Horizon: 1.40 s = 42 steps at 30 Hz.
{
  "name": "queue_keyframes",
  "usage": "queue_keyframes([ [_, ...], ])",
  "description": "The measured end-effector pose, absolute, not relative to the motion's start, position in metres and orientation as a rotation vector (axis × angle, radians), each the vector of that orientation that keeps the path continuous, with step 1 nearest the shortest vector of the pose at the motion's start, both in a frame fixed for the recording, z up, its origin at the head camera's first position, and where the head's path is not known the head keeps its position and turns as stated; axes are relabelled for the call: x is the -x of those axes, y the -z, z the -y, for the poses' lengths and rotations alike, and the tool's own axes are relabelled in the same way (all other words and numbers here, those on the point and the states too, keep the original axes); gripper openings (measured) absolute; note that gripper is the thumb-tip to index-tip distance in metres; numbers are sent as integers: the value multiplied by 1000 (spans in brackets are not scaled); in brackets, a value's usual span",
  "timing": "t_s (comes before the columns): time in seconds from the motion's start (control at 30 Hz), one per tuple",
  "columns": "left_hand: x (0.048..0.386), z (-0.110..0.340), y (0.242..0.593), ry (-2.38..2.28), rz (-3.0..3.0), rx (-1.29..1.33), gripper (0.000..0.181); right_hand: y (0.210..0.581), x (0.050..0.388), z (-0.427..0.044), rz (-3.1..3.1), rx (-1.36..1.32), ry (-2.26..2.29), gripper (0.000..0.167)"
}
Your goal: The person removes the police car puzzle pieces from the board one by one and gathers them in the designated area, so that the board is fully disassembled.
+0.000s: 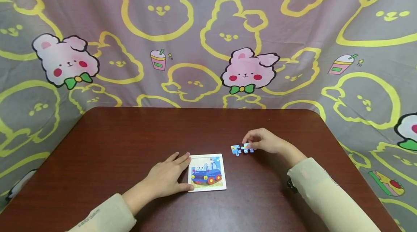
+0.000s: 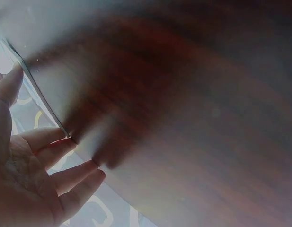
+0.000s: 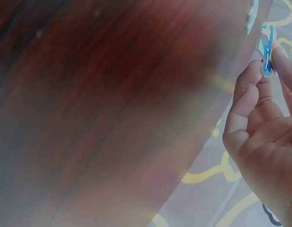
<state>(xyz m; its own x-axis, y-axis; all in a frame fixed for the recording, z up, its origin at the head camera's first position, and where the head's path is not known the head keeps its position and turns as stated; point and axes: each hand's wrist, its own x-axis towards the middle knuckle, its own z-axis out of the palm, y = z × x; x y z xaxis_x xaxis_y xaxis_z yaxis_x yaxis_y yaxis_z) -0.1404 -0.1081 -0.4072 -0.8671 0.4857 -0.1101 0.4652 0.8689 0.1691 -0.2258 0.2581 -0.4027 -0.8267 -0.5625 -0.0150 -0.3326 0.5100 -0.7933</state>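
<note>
A square jigsaw puzzle [image 1: 207,174] with a white frame and a blue cartoon car lies on the table, a pale bare patch at its upper left. My left hand [image 1: 167,176] is at the frame's left side, its thumb near the lower corner and fingertips at the upper corner. In the left wrist view the left hand [image 2: 32,175] has spread, nearly straight fingers touching the edge and tabletop. Farther right, my right hand [image 1: 264,140] pinches a blue puzzle piece [image 1: 249,146] between thumb and fingers, also seen as a tilted puzzle piece [image 3: 267,56]. Another light-blue piece [image 1: 235,149] lies just left of it.
The dark reddish-brown table [image 1: 146,130] has rounded far corners. Behind it hangs a grey curtain [image 1: 192,51] printed with yellow outlines and rabbit faces. The loose pieces lie beyond the puzzle's upper right corner.
</note>
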Motion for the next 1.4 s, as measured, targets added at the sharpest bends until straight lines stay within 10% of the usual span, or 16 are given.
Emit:
queue_keyframes([
  [1.4, 140, 109, 407, -238, -2889, -763, 91, 395, 229, -223, -2519, 798, 1050, 12],
])
